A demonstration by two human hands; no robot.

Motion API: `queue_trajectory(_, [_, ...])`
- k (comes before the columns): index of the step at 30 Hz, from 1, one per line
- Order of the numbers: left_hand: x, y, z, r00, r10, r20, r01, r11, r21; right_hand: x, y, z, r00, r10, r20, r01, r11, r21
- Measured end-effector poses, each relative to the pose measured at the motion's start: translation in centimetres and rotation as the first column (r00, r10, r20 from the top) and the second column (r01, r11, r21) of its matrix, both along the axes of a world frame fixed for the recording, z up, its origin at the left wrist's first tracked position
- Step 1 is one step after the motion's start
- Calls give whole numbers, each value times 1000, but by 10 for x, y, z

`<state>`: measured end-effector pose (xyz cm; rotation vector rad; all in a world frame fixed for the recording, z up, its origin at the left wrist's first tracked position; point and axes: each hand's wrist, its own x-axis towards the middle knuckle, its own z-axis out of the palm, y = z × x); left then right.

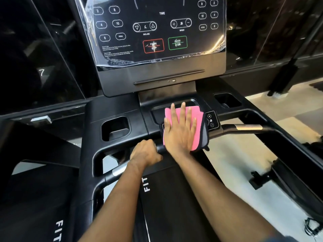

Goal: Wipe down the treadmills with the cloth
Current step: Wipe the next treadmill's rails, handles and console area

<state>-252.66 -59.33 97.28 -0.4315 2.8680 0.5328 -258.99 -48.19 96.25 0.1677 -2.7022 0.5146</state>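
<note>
A black treadmill (pixel 111 109) fills the view, with its console panel (pixel 157 32) up top under peeling plastic film. My right hand (pixel 180 131) lies flat, fingers spread, pressing a pink and grey cloth (pixel 197 119) onto the centre control pad of the front handlebar. My left hand (pixel 146 151) is closed around the handlebar (pixel 244 128) just left of the cloth. A small pad with plus and minus buttons (pixel 212 120) shows right of the cloth. The belt (pixel 166 198) with white "FIT" lettering runs below my arms.
Cup holders sit at left (pixel 116 128) and right (pixel 227 100) of the tray. A second treadmill (pixel 35 198) stands at the left. Dark glass panels (pixel 43 58) line the back. Light floor (pixel 236 163) and a black cable (pixel 312 226) lie to the right.
</note>
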Motion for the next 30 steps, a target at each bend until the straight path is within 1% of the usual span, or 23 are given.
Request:
queue_trajectory(1, [0,-1,-1,1000,-1,-1,1,1000,5,14,6,-9,1000,17,-14,-17,1000,0])
queue_trajectory(3, [0,-2,-3,1000,-10,-3,10,1000,11,33,21,-22,998,57,5,-57,998,22])
queue_trajectory(6, [-2,-3,-3,1000,-24,-5,24,1000,3,16,36,-19,998,49,43,-51,998,41])
queue_trajectory(8, [-3,-3,-3,999,-40,4,40,999,-3,-14,42,-8,997,-23,73,23,1000,7])
queue_trajectory(11, [-2,-4,-2,999,-47,11,47,999,-2,-60,54,14,976,-148,157,165,982,-97])
queue_trajectory(13, [-2,-4,-2,999,-38,11,38,999,4,-62,50,16,956,-222,190,252,956,-152])
queue_trajectory(15, [-3,-3,-3,999,-37,4,37,999,2,-34,28,3,952,-255,168,285,939,-191])
queue_trajectory(16, [-3,-2,-3,999,-36,-1,36,999,0,-12,17,-6,961,-246,125,265,948,-173])
queue_trajectory(18, [-2,-2,-1,999,-37,8,37,999,-5,26,9,-22,985,-151,88,160,982,-99])
queue_trajectory(20, [0,-2,2,999,-40,11,40,999,3,30,21,-27,995,-54,81,58,997,-46])
queue_trajectory(21, [1,-1,3,999,-43,11,43,999,4,22,32,-25,996,-43,75,46,998,-37])
queue_trajectory(24, [1,0,5,999,-52,11,52,999,1,-24,61,-16,989,-130,75,134,989,-57])
queue_trajectory(27, [0,-1,4,998,-52,22,52,999,0,-67,86,-2,969,-182,170,211,961,-179])
queue_trajectory(28, [0,-1,4,999,-50,21,50,999,-5,-74,89,1,960,-197,201,241,945,-222])
queue_trajectory(30, [0,-1,3,999,-50,19,50,999,-11,-67,80,1,941,-263,212,314,912,-264])
